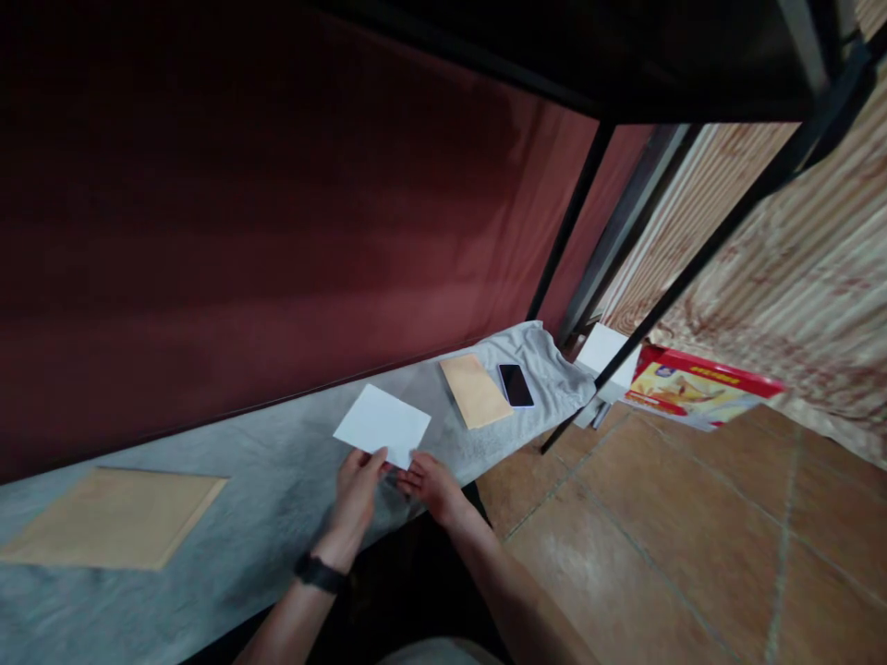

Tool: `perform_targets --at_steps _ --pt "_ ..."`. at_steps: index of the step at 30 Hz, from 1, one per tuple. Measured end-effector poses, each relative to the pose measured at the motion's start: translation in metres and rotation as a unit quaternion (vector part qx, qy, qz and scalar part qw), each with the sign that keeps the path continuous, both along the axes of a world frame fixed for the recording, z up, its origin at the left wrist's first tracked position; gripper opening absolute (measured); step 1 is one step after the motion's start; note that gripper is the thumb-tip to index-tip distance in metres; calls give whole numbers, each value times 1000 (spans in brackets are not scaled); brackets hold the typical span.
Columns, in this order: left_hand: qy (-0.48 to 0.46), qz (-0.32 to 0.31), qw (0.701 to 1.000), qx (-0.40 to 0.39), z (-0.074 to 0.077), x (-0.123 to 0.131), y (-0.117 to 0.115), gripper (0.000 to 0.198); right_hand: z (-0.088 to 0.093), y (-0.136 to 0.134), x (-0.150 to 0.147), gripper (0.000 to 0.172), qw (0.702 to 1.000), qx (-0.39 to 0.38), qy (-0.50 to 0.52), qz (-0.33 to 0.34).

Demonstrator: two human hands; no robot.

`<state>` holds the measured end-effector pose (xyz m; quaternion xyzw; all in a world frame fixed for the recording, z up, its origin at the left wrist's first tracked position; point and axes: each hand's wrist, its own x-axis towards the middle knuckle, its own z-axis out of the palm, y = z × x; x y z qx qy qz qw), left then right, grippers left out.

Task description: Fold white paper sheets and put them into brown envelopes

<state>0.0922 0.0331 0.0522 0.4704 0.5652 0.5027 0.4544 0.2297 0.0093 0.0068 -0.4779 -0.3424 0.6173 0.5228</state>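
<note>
A white sheet of paper [382, 423] is held out over the grey cloth-covered shelf, its near edge toward me. My left hand [360, 485], with a black band on the wrist, pinches that near edge, thumb on top and fingers underneath. At the near right corner, my right hand [428, 482] has its thumb on the paper and its fingers curled below it; some fingertips are hidden. To the right of the paper lies a tan envelope [476, 392], with a dark-screened phone [516, 385] beside it. A larger tan envelope [121, 519] rests at the left.
Behind the grey cloth [277, 462] rises a dark red panel [242, 231]. Black metal posts [574, 217] and a dark surface overhead frame the space. On the tiled floor [665, 526] at right stand a red and yellow box [693, 390] and a white box [606, 356], near a patterned curtain [796, 249].
</note>
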Motion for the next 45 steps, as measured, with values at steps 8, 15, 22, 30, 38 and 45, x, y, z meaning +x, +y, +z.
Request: perform_targets --at_steps 8,15,22,30,38,45 --pt "-111 74 988 -79 -23 -17 -2 24 -4 24 5 21 986 -3 -160 -44" --pt "78 40 995 -42 -29 -48 19 57 -5 36 23 28 950 44 -300 -71" --pt "446 -32 894 -33 -29 -39 3 46 -9 18 15 47 799 203 -565 -45" --pt "600 -111 778 150 -38 -8 5 50 -25 6 -2 53 676 237 -697 29" --pt "613 -104 769 150 -68 -41 16 66 -28 5 2 61 680 194 -706 -35" --pt "566 -74 812 121 -59 -48 12 59 -23 4 4 62 680 176 -711 -23"
